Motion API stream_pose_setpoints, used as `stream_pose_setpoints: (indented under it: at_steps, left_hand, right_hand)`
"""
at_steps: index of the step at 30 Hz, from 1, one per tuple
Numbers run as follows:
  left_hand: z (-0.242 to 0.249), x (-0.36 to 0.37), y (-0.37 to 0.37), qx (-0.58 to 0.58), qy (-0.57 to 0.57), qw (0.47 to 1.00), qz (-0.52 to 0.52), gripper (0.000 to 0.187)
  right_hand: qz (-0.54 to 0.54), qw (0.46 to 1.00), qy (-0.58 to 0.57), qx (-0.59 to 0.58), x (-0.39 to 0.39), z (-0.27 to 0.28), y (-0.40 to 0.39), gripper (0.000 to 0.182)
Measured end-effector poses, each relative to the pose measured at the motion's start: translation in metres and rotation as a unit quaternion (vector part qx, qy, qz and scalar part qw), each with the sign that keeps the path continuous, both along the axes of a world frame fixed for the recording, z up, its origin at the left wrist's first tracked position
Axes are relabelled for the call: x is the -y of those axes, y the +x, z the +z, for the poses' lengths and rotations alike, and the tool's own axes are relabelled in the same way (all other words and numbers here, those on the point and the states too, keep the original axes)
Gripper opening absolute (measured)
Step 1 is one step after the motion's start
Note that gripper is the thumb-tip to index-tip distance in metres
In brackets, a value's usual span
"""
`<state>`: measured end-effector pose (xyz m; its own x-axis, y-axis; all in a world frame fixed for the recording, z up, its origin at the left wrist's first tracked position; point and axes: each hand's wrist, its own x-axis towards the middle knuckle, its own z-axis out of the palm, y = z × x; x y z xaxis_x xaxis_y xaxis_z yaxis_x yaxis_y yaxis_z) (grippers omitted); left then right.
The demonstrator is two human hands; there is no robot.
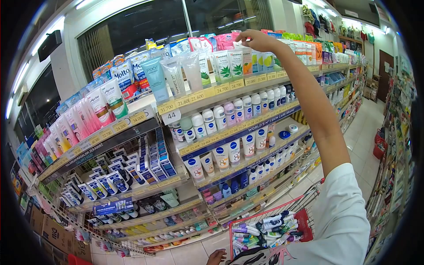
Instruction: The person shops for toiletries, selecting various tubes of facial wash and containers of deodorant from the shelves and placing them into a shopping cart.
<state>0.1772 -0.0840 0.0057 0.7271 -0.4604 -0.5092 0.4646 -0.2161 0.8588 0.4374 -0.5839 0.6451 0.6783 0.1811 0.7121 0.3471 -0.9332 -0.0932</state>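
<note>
My right hand (257, 41) reaches over the upper shelf, its fingers curled down at the tops of white face wash tubes (236, 63) with green leaf prints. Between the fingertips a bit of white shows, too small to make out. An orange-marked tube (246, 61) stands just under this hand, and yellow-green tubes (267, 61) are to its right. Farther left stand a light blue tube (154, 79) and a whitish tube (191, 70). Low at the bottom edge, my left hand (216, 257) is partly in view near the cart; its fingers do not show clearly.
A red-railed shopping cart (231, 236) full of bottles and tubes stands below, against the shelving. Lower shelves carry roll-on deodorants (219, 117) and lotion tubes (221, 158). Another stocked shelf (397, 176) lines the right of the tiled aisle (360, 119). Cardboard boxes (59, 229) sit bottom left.
</note>
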Motion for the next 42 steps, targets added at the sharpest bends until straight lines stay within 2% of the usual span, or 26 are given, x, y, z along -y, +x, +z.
stream_pose_setpoints:
  at_steps: [3, 5, 15, 24, 26, 30, 36, 40, 42]
  left_hand:
    - [-0.002, -0.001, -0.001, -0.002, 0.003, 1.000, 0.000, 0.038]
    - [-0.003, 0.000, 0.000, 0.000, 0.011, 1.000, -0.002, 0.038]
    - [0.002, 0.006, 0.000, 0.003, 0.016, 1.000, -0.002, 0.041]
    - [-0.002, 0.007, 0.001, -0.009, 0.025, 1.000, 0.001, 0.040]
    - [-0.002, 0.008, 0.000, -0.011, 0.029, 1.000, 0.005, 0.040]
    - [-0.001, 0.005, -0.003, -0.002, 0.028, 1.000, 0.007, 0.040]
    - [0.009, 0.007, -0.011, -0.012, 0.048, 0.999, 0.021, 0.038]
    - [0.001, -0.001, -0.016, -0.007, 0.060, 0.998, 0.032, 0.040]
    - [-0.005, -0.005, -0.020, -0.011, 0.073, 0.996, 0.040, 0.041]
  right_hand:
    - [-0.021, 0.999, -0.025, -0.040, 0.013, -0.004, 0.003, 0.027]
    - [-0.046, 0.991, 0.046, -0.121, 0.007, -0.006, -0.003, 0.024]
    - [-0.026, 0.991, 0.037, -0.122, 0.026, -0.004, 0.000, 0.021]
    - [0.005, 0.984, 0.115, -0.138, 0.040, -0.006, 0.004, 0.021]
    - [0.004, 0.986, 0.078, -0.145, 0.040, -0.007, 0.004, 0.024]
    - [-0.036, 0.984, 0.096, -0.148, 0.027, -0.003, -0.004, 0.028]
    - [-0.034, 0.996, 0.055, -0.067, 0.022, 0.014, 0.021, 0.026]
    - [-0.002, 0.991, 0.031, -0.129, 0.017, 0.030, 0.036, 0.026]
    - [-0.085, 0.973, -0.032, -0.212, 0.016, 0.040, 0.038, 0.027]
